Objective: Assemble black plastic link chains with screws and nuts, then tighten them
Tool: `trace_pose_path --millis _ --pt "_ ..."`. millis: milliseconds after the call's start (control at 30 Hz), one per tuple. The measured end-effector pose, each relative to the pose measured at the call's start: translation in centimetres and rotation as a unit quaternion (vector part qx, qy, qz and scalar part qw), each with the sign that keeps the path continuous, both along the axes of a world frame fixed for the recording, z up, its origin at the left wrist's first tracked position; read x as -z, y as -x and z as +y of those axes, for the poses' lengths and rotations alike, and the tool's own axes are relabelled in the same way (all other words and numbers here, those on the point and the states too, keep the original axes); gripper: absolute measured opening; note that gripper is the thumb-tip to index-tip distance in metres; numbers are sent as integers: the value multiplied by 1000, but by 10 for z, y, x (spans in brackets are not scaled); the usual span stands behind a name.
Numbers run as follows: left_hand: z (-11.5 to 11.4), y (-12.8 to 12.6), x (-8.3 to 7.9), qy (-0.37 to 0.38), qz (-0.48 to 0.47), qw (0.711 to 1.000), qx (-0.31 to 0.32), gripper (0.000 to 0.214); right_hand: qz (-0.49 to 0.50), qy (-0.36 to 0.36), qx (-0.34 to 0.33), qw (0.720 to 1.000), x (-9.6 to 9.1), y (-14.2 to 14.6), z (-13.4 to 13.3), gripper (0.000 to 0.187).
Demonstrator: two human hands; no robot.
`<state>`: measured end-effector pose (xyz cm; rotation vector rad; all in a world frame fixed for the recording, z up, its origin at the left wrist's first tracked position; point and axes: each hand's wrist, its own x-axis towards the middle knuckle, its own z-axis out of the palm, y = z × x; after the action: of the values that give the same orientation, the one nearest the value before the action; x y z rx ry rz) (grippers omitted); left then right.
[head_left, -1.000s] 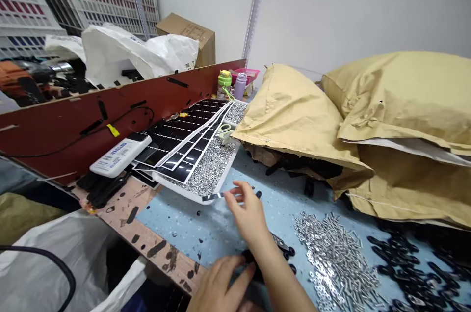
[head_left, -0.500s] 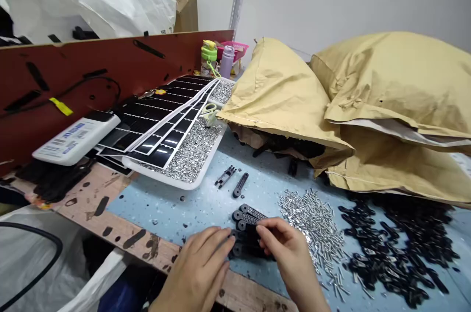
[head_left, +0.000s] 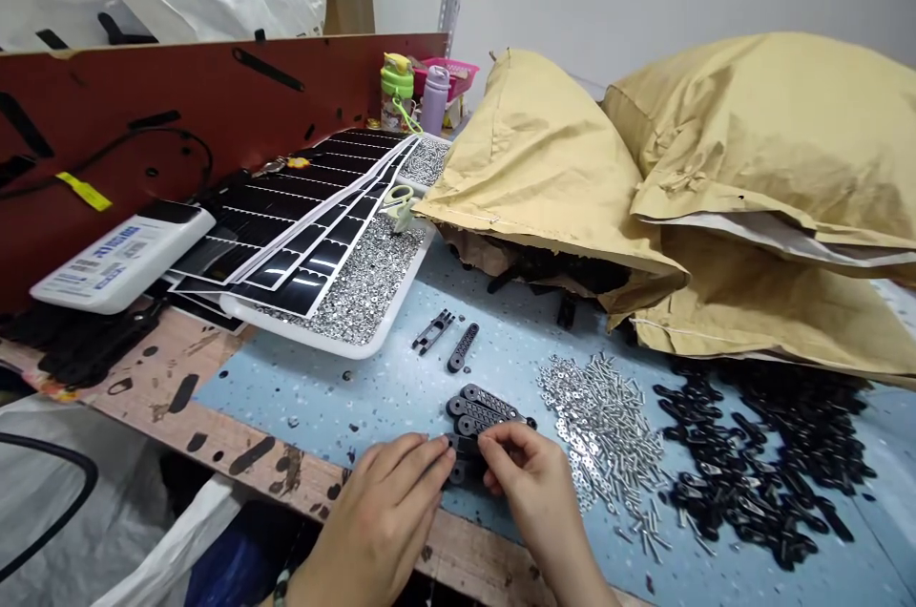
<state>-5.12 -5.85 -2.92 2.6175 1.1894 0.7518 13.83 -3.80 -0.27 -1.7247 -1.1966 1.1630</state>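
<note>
On the blue tabletop (head_left: 315, 421), black slotted links (head_left: 478, 408) lie in a stack, their long axis running nine to three o'clock. The left hand (head_left: 376, 521) and right hand (head_left: 533, 483), both curled nearly closed, pinch its six o'clock end from either side.

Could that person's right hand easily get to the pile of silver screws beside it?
Probably yes: the right hand sits just left of the loose silver screws and nothing stands between them, though its fingers are busy on the black slotted parts.
</note>
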Motion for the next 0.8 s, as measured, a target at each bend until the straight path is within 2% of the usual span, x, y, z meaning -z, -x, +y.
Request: trace_pose_path --millis 267,333,400,467,533,600,700,767,800 --pt "4 -2 -7 -10 -7 1000 9 41 -129 -31 -45 990 -1 3 -1 17" --pt "5 -6 -10 -14 1 1000 3 39 -169 -44 -45 984 0 1 1 8" --pt "6 -11 -13 -17 3 1000 -18 37 -221 -51 -61 972 -1 -1 3 8" --pt "6 -15 -15 -24 -4 999 -36 37 -290 -52 -90 951 -4 -4 2 13" --pt "6 -17 -16 -33 -9 999 -43 39 -376 -77 -103 918 -8 -5 -3 11" --pt "5 -18 -14 -43 -9 998 -40 41 -443 -149 -112 877 -9 -7 -12 19" --pt "4 -18 -12 -51 -10 998 -44 42 -481 -249 -151 827 -7 -11 -27 33" --pt "6 -17 -11 -48 -4 998 -42 42 -490 -266 -124 821 -8 -19 -40 30" --pt "8 -16 -12 -45 1 998 -38 41 -485 -271 -92 826 -10 -25 -49 28"
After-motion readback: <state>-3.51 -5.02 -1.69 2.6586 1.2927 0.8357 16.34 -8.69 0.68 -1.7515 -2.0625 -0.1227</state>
